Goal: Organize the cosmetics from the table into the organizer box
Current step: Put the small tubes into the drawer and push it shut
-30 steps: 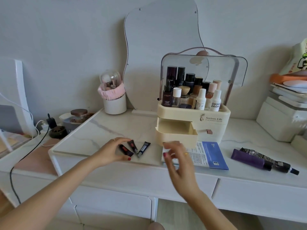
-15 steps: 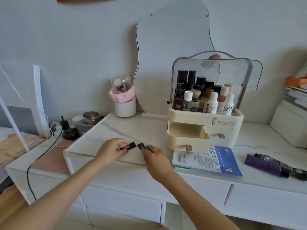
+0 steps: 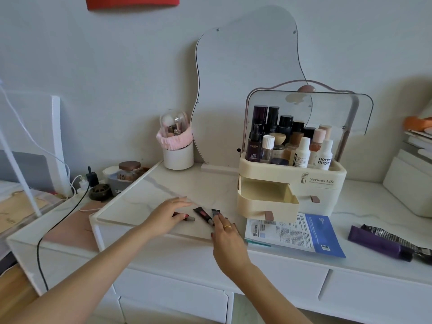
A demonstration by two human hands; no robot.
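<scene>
Three small dark tubes lie on the marble-patterned top just left of the cream organizer box [image 3: 289, 181], whose left drawer [image 3: 268, 202] stands pulled out. Left hand [image 3: 167, 215] lies flat over the left tube [image 3: 187, 217], fingers straight; half a second ago it pinched that tube. Middle tube [image 3: 203, 214] lies untouched. Right hand [image 3: 225, 232] touches the right tube [image 3: 215, 212] with its fingertips; whether it pinches it I cannot tell. Glossy bottles crowd the box's top tray behind a clear curved lid [image 3: 339, 111]. Right of the box lies a flat blue-and-white sachet [image 3: 301, 232]
</scene>
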